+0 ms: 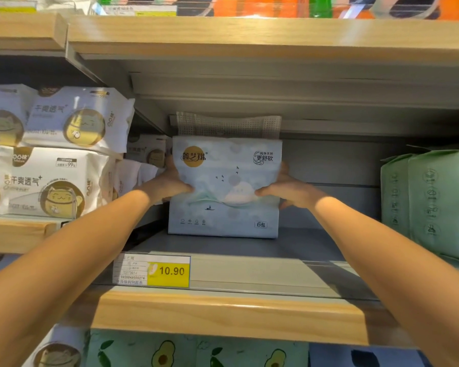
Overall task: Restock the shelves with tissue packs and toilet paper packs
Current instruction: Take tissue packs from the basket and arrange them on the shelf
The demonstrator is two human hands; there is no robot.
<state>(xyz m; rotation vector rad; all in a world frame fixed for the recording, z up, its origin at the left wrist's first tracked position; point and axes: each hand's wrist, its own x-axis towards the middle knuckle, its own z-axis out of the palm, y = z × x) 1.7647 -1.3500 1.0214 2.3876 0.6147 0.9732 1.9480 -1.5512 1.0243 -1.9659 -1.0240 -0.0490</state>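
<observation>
Left hand (pixel 170 181) and right hand (pixel 289 189) both clasp tissue pack (pixel 224 186), upright on shelf (pixel 249 250).

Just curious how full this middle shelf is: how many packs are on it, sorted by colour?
Pale blue tissue pack, held by the left hand and right hand: 1
Green packs at the right: 2 visible
Total: 3
</observation>
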